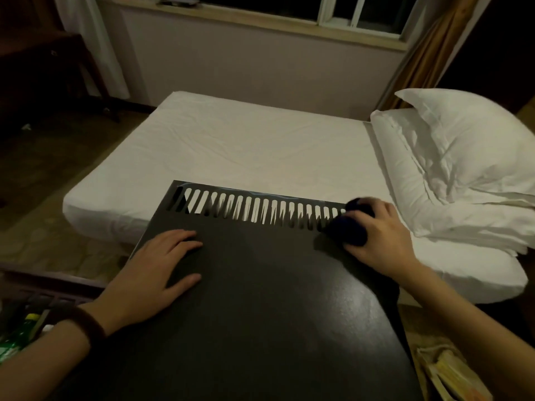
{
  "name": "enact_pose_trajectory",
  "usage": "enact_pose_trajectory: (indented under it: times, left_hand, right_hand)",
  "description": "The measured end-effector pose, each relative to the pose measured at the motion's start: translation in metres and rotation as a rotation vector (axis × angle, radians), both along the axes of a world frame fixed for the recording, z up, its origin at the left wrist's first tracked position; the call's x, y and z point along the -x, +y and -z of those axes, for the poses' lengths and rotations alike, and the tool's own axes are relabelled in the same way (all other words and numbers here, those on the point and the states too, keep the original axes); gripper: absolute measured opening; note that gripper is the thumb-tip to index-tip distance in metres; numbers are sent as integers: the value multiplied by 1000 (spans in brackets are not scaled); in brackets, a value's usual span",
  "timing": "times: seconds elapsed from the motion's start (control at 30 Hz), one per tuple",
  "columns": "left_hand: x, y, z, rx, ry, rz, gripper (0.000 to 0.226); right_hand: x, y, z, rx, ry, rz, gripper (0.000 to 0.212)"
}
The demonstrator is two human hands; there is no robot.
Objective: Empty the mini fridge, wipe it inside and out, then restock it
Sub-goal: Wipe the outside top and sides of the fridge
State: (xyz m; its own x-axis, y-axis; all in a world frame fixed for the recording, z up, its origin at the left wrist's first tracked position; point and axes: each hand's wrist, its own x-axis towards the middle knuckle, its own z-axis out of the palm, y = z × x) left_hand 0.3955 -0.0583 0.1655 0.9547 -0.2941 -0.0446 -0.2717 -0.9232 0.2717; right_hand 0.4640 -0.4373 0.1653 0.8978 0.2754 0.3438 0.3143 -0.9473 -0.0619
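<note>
Right hand (382,235) clenches dark cloth (351,227) on fridge top (260,299) (by vent slots (260,211)); left hand (153,273) flat, grasping nothing.

You are not getting any readable text, label, brand, number or sign in the head view. The green-and-white packaging (11,340) at your lower left is showing print, but it is blurring too much to read. The yellowish packets (451,374) at your lower right are likewise showing no legible lettering.
</note>
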Motion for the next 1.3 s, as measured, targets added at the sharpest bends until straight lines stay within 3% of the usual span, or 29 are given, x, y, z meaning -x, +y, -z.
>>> enact_pose_trajectory:
  times: [0.17,0.3,0.4,0.5,0.63,0.7,0.83,0.93,1.0,1.17,1.23,1.3]
  left_hand:
    - [-1,-1,0,1,6,-20,84]
    - [0,-2,-1,20,11,-29,81]
    - [2,-3,-3,27,27,-26,66]
    - [2,0,-1,30,31,-19,59]
    - [1,-1,-1,34,25,-19,61]
    - [0,-2,-1,28,17,-19,62]
    - [0,-2,-1,17,0,-31,66]
    - [1,-3,-2,15,19,-47,58]
    - [0,-2,-2,28,24,-30,57]
    - [-1,-1,-2,18,15,-17,56]
    - [0,-3,-3,25,4,-16,55]
    - [0,-3,-2,19,-7,-29,56]
  right_hand:
    - [-74,34,-5,-27,63,170,41]
    - [-51,102,-1,-28,22,-96,44]
    - [-28,155,-3,-66,45,-301,46]
    - [-29,147,-3,-12,88,-453,50]
    - [-70,107,-3,-114,69,-46,44]
    - [-77,120,-3,-144,63,58,44]
    - [-43,202,2,-109,21,-234,46]
    - [-33,220,2,-99,33,-392,45]
    - [-48,202,2,-58,38,-365,47]
    - [-83,198,2,-73,17,-65,38]
    - [-70,208,-3,-72,42,-83,40]
    - [-43,208,-1,-74,50,-252,41]
